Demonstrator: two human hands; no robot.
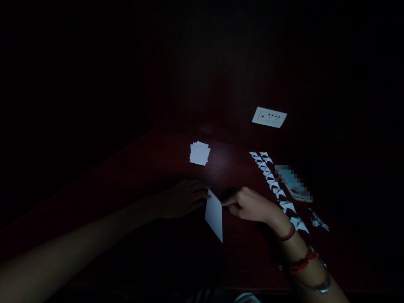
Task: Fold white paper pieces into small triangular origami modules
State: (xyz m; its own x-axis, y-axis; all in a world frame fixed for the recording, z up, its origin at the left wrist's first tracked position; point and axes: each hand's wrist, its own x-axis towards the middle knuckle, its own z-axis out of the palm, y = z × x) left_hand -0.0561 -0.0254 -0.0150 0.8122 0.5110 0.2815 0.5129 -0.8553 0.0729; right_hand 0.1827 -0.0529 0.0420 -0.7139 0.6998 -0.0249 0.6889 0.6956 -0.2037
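A folded piece of white paper (214, 216) lies slanted between my two hands, over the dark red table. At its upper left corner are the fingertips of my left hand (184, 198), which grip it there; this hand is in shadow and wears a ring. My right hand (248, 204) is closed, its index fingertip pressed to the paper's right corner and the other fingers curled in. Bracelets circle the right wrist and forearm. A stack of white paper squares (200, 153) rests beyond the hands.
Several small folded paper pieces (271, 181) form a row right of my right hand. A phone (293, 183), partly pixelated, lies beside them, with a small pale tangled item (319, 221) nearer me. A white socket plate (269, 117) is on the back wall. The surroundings are very dark.
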